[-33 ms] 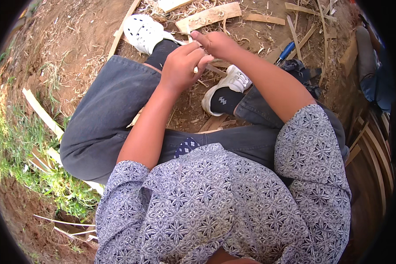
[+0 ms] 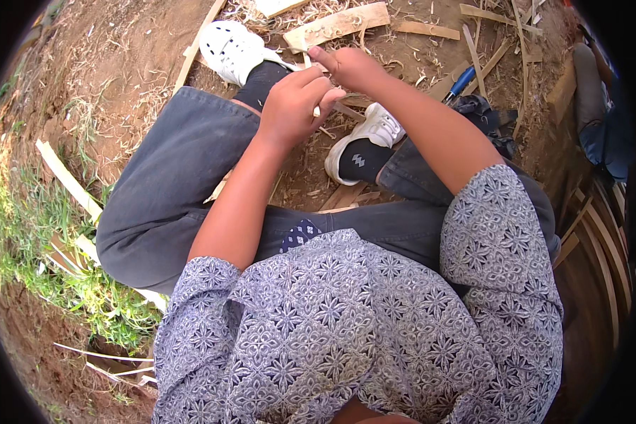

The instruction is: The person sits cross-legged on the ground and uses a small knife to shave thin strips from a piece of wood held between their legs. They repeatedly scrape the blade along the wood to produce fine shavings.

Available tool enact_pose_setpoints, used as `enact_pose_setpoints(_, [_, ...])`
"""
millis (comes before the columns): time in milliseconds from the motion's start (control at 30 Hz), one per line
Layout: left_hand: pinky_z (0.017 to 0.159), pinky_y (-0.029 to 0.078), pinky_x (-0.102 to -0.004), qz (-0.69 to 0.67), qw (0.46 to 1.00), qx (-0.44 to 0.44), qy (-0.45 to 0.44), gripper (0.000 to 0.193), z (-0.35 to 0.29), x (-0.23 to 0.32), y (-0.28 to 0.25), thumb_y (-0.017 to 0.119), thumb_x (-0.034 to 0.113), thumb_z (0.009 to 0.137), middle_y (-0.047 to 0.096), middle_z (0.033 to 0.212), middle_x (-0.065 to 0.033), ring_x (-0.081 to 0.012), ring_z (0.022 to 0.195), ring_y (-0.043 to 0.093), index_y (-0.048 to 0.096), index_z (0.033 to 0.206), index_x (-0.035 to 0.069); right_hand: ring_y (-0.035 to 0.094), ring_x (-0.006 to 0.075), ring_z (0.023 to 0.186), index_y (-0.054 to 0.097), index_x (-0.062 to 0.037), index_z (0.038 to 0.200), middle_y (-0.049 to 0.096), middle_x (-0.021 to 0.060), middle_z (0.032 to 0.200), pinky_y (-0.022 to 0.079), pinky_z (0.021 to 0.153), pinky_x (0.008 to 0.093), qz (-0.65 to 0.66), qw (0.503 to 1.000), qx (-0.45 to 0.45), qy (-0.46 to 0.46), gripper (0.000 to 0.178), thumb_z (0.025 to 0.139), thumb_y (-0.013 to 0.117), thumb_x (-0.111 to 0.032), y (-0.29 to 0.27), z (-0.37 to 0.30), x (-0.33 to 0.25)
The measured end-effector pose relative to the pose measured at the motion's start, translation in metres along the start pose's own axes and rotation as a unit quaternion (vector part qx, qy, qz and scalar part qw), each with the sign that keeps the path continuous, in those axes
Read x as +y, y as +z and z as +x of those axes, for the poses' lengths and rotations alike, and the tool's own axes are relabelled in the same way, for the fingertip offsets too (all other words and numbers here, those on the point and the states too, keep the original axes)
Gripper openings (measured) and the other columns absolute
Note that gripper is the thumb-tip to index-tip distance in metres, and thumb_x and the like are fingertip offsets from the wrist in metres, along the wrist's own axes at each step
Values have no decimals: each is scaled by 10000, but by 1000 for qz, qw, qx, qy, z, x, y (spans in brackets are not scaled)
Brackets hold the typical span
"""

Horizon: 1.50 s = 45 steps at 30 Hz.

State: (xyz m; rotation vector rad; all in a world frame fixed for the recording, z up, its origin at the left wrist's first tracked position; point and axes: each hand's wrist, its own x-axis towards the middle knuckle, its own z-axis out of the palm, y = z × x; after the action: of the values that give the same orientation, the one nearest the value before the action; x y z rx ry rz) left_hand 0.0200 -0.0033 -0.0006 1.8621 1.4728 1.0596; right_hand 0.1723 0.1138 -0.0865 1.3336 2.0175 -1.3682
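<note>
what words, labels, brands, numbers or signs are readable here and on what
No words or numbers can be read.
Black sock: a pale mark of diamond shapes, not lettering.
Blue handle: too small to tell if anything is printed on it.
Patterned shirt: star-like floral motifs, no lettering visible.

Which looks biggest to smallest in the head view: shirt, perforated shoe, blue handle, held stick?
1. Patterned shirt
2. Perforated white shoe
3-4. Unsure: blue handle, pale stick (partly hidden by left hand)

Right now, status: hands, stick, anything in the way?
Left hand closed on stick. Right hand close by, grip unclear. Stick end juts from left fist. Plank on ground just beyond hands.
</note>
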Motion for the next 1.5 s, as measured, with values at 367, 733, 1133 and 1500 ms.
enact_pose_setpoints(367, [599, 457, -410, 2, 1000, 7, 4, 373, 1, -6, 0, 619, 283, 1017, 514, 724, -95, -305, 661, 569, 537, 740, 46, 691, 400, 861, 729, 73, 878, 690, 247, 803, 526, 838, 489, 86, 996, 19, -2, 1034, 941, 280, -857, 7, -1, 10])
enact_pose_setpoints(733, [614, 469, -421, 9, 1000, -9, 3, 349, -1, -4, -1, 643, 277, 1000, 515, 745, -111, -326, 672, 567, 543, 765, 39, 656, 404, 764, 699, 13, 738, 633, 218, 700, 514, 752, 514, 26, 999, 18, -43, 1003, 932, 270, -873, 8, 10, 14])
enact_pose_setpoints(1133, [628, 471, -421, 3, 1000, -16, -9, 334, 3, -2, -2, 594, 252, 1019, 519, 729, -113, -329, 679, 581, 564, 761, 41, 698, 442, 996, 780, 30, 993, 717, 308, 950, 521, 918, 503, 35, 994, 56, 84, 1052, 926, 245, -873, 11, 19, 37])
enact_pose_setpoints(1500, [628, 468, -424, 2, 1000, -13, 10, 338, 2, -3, -1, 624, 250, 1010, 517, 731, -114, -331, 674, 571, 554, 758, 35, 706, 389, 920, 753, 62, 938, 712, 269, 874, 527, 883, 498, 21, 997, 0, 68, 1070, 920, 254, -884, 7, 16, 5])
